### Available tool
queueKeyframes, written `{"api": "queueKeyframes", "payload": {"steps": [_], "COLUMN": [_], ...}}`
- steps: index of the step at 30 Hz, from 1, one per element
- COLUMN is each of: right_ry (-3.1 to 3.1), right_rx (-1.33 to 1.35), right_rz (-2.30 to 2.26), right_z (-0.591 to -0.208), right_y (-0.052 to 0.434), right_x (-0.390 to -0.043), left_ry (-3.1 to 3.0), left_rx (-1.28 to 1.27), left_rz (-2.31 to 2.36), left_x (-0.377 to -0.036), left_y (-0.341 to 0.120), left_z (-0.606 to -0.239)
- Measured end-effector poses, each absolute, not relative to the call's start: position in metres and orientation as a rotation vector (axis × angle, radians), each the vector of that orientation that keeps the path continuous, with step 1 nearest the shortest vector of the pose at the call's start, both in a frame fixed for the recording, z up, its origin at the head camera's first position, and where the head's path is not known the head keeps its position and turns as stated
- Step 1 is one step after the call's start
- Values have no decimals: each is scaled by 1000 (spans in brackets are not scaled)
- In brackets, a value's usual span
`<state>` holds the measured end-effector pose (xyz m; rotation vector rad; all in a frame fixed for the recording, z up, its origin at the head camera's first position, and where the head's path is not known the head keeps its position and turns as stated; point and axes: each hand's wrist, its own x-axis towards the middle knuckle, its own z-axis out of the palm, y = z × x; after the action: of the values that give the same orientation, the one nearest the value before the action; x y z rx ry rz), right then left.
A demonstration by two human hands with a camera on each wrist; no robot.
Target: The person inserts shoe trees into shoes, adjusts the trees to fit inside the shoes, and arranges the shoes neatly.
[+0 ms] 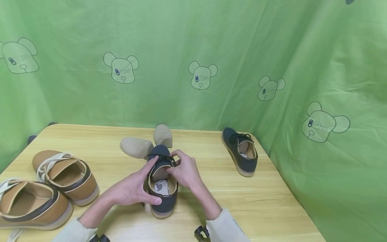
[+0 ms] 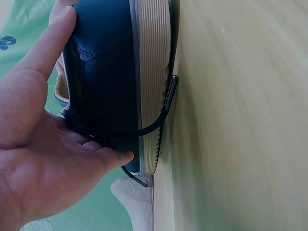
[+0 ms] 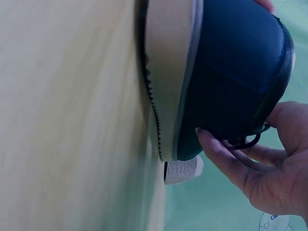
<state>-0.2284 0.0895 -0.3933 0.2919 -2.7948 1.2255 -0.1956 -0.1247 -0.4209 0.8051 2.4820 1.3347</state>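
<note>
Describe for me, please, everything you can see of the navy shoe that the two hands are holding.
The navy shoe stands upright on the wooden table, heel toward the camera. Its upper looks like dark blue leather or leatherette, with a tan lining, a patterned insole, dark laces and a ribbed cream sole. The left hand steadies its side, thumb at the heel; the right hand pinches the laces at the tongue. Two beige shoe inserts lie just beyond the toe.

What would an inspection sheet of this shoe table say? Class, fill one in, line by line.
Surface: wooden table, shoes on it.
Job's things: navy shoe upright at centre, laces loose.
Clutter: second navy shoe far right; two tan shoes left; two beige shoe inserts behind the centre shoe.
Hands: left hand holds the navy shoe's side; right hand pinches at its tongue.
Cables: nothing seen.
Surroundings: green curtain with bear prints.
</note>
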Motion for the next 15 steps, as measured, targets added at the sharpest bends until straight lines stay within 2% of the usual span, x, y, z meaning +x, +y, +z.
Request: {"api": "queueKeyframes", "payload": {"steps": [15], "right_ry": [-2752], "right_rx": [292], "right_rz": [1248], "right_z": [-396], "right_y": [90], "right_x": [-230], "left_ry": [2454], "left_rx": [800], "left_rz": [1355], "left_x": [-196], "left_y": [-122], "left_z": [-420]}}
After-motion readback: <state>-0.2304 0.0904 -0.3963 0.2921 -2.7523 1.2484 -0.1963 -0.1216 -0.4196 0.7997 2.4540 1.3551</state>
